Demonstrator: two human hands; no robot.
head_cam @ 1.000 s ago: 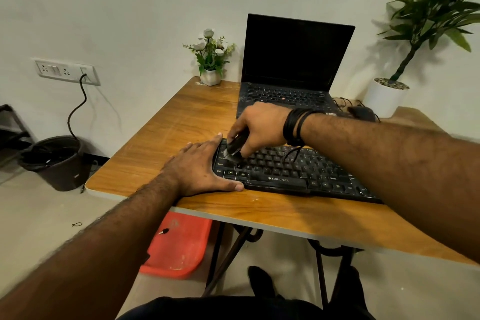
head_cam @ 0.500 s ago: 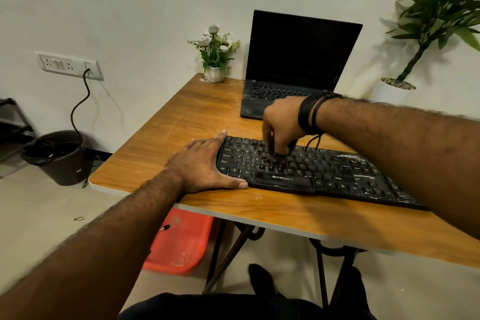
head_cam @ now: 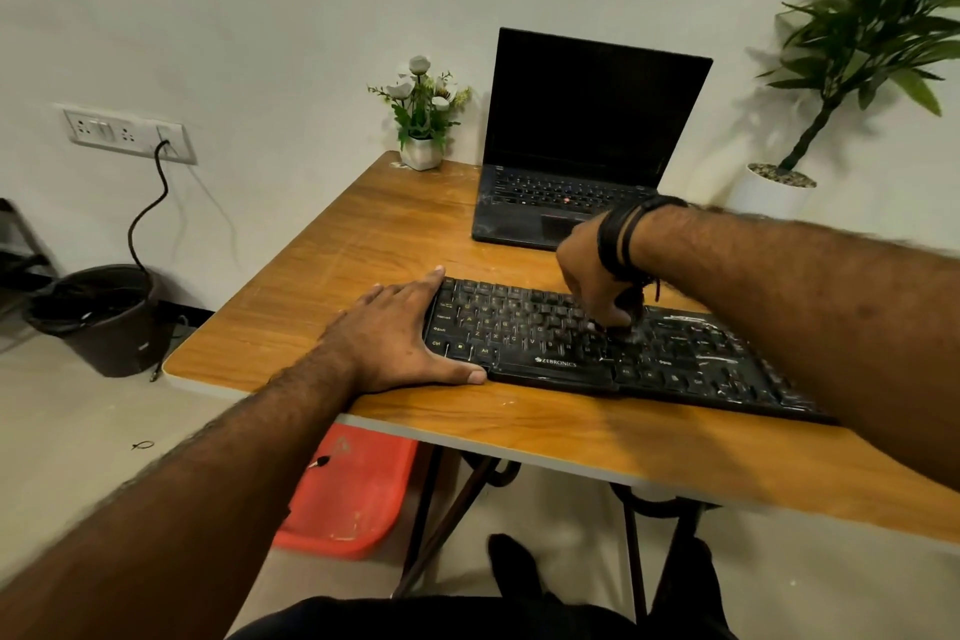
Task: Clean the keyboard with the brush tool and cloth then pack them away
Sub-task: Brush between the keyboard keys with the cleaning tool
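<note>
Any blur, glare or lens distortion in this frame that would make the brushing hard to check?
Head view: motion blur smears the right hand and the brush tip at the keys, so the brush is barely legible; pale glare streaks the right half of the black plastic keyboard; wide-angle distortion bows the wooden table edge; the flat left hand is sharp.

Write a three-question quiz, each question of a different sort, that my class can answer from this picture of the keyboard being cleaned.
1. True or false: the left hand lies flat at the end of the keyboard.
2. What stands behind the keyboard on the table? A) a printer B) an open laptop C) a stack of books
3. Fill in: the right hand is curled round a dark tool, pressed onto the ____.

Key: 1 true; 2 B; 3 keys.
</note>
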